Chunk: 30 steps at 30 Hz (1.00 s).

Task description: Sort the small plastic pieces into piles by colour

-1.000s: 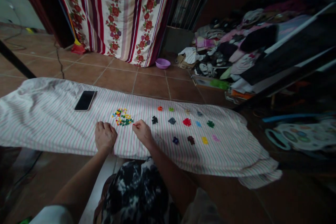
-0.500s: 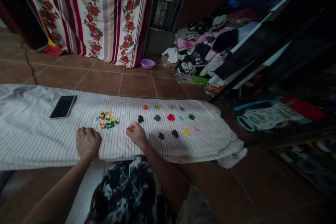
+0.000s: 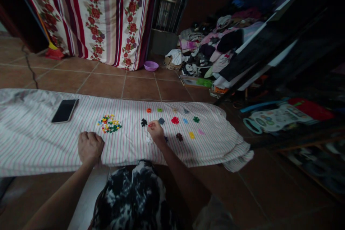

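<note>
"Pinching something small, is your right hand (image 3: 156, 131)?"

"Yes, your thumb and fingertips are closed on a tiny red piece (image 3: 150, 125), held above the thin, striped, rumpled cloth (image 3: 61, 151)."

"And around that grip?"

"Just left of it sits a ragged black cluster (image 3: 144, 122); nearer you, a white cluster (image 3: 149, 139); to its right, a rounded red cluster (image 3: 175, 120) (knobbly, like the rest). Well left lies the loose, many-coloured pile (image 3: 109, 123), all little bits."

"Your left hand (image 3: 91, 147)?"

"Left of the grip, knuckles up on the fabric; I can't tell whether its curled fingers hold anything."
</note>
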Tool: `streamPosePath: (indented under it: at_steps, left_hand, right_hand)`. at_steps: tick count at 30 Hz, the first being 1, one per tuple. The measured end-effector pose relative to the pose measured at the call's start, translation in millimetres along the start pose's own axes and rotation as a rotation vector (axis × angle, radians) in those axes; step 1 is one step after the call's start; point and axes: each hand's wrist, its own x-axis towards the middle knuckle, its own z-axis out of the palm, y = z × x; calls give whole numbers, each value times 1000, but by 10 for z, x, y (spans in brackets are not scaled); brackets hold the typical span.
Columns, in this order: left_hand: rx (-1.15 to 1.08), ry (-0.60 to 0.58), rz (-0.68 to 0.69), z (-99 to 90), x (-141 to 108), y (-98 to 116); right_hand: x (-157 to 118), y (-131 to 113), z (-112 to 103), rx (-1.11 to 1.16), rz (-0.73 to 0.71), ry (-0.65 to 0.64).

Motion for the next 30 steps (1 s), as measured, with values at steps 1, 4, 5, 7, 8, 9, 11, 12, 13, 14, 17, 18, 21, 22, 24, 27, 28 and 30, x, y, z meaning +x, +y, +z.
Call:
streamPosePath:
  at_steps: [1, 4, 5, 7, 8, 9, 11, 12, 13, 14, 17, 18, 21, 22, 24, 27, 28, 30]
  left_hand:
    - [-3, -5, -8, -4, 0, 3]
    - [-10, -20, 1, -3, -3, 1]
    - [-18, -19, 5, -2, -4, -1]
    - [-38, -15, -1, -5, -4, 1]
    - [-45, -16, -7, -11, -3, 4]
    - [-45, -21, -13, -18, -2, 8]
    - [-30, -35, -23, -34, 2, 19]
    - [-22, -37, -26, -41, 4, 23]
    - [-18, -33, -26, -44, 6, 25]
    - [-18, -26, -21, -44, 7, 26]
    - [-20, 14, -9, -20, 8, 18]
    - [-13, 26, -6, -9, 8, 15]
    - [9, 24, 12, 14, 10, 7]
    - [11, 10, 22, 14, 10, 7]
    - [12, -23, 43, 2, 10, 6]
    - [28, -46, 72, -24, 8, 7]
    - [28, -43, 75, -30, 7, 6]
    - [6, -34, 74, -35, 8, 6]
  right_hand:
    - [24, 4, -34, 10, -13, 10]
    - [82, 36, -134, 25, -54, 14]
    - [97, 55, -166, 25, -61, 12]
    - [124, 106, -219, 24, -63, 13]
    - [134, 135, -240, 25, -58, 15]
    - [143, 164, -256, 27, -49, 17]
    - [155, 214, -276, 33, -28, 18]
    - [157, 235, -280, 35, -21, 17]
    - [158, 251, -281, 36, -18, 16]
    - [157, 263, -281, 35, -17, 18]
    - [162, 286, -283, 29, -27, 35]
    - [170, 293, -291, 27, -27, 48]
    - [222, 320, -368, 30, -21, 85]
    - [248, 334, -417, 30, -22, 96]
    - [311, 372, -552, 10, -33, 121]
    - [422, 463, -821, -89, -26, 188]
    - [460, 504, -916, -127, -12, 208]
    - [535, 599, -1093, -186, 21, 236]
